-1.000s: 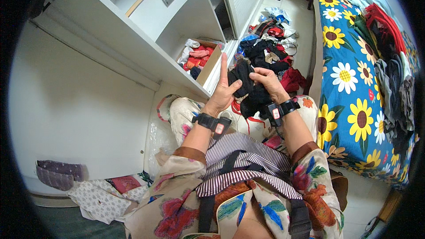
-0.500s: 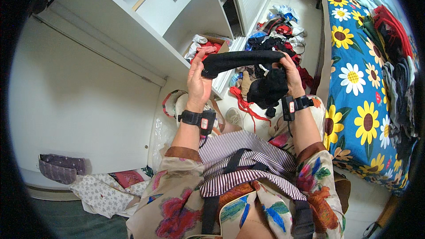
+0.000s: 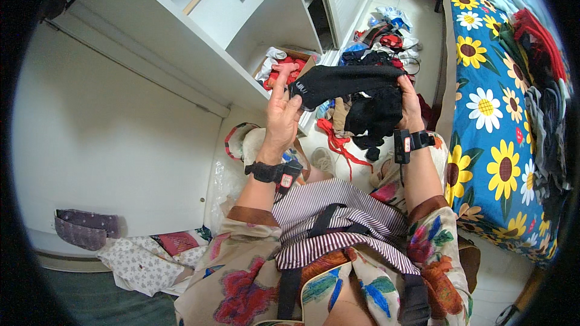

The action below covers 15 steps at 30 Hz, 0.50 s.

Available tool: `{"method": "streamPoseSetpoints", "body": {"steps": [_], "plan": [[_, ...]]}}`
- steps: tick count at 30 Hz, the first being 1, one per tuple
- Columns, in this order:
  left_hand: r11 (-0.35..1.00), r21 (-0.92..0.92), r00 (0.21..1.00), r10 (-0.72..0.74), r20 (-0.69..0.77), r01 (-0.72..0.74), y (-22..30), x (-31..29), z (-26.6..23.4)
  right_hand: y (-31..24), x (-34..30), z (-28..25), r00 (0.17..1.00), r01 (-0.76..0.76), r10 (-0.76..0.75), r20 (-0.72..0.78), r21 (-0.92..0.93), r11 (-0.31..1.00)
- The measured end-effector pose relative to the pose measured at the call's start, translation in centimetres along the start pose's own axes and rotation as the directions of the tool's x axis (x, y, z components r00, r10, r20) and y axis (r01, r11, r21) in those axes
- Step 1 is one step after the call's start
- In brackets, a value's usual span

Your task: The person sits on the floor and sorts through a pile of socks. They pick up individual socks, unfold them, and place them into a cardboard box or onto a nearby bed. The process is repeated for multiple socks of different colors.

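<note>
A long black sock (image 3: 347,81) with small pale markings is stretched level between my hands. My left hand (image 3: 281,115) pinches its left end under the thumb, with some fingers pointing upward. At the other end, my right hand (image 3: 411,106) grips the sock, its fingers partly hidden by the fabric. A second piece of black fabric (image 3: 376,111) hangs below the sock beside my right hand; whether it is held too is hard to make out.
Ahead on the floor lies a heap of mixed clothes (image 3: 376,54), with a red strappy cloth (image 3: 336,139) nearer me. A cardboard box (image 3: 306,63) of red and white garments stands in the white cabinet (image 3: 266,21). The sunflower-covered bed (image 3: 483,108) runs along the right, bearing folded clothes (image 3: 545,115).
The sock has shifted slightly right and now shows wider, with its markings turned up. My left thumb has closed over its end. The black fabric below has spread out more.
</note>
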<state>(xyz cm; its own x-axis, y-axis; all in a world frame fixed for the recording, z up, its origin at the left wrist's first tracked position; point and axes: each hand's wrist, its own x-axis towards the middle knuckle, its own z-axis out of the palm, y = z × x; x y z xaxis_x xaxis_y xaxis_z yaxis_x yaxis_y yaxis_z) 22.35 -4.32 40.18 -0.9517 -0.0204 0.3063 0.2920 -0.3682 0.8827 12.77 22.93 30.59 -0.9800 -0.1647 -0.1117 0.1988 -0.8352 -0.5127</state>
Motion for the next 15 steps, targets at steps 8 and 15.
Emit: {"method": "streamPoseSetpoints", "body": {"steps": [8, 15], "plan": [[0.975, -0.188, 0.959, -0.165, -0.231, 0.122, -2.5, 0.0, -1.2, 0.1, 0.2, -0.1, 1.000, 0.003, -0.002, 0.011, -0.046, 0.999], [0.981, -0.146, 0.915, -0.170, -0.365, 0.124, -2.6, 0.0, -0.6, 0.0, 0.4, -0.2, 1.000, 0.018, -0.018, -0.001, -0.003, 1.000]]}}
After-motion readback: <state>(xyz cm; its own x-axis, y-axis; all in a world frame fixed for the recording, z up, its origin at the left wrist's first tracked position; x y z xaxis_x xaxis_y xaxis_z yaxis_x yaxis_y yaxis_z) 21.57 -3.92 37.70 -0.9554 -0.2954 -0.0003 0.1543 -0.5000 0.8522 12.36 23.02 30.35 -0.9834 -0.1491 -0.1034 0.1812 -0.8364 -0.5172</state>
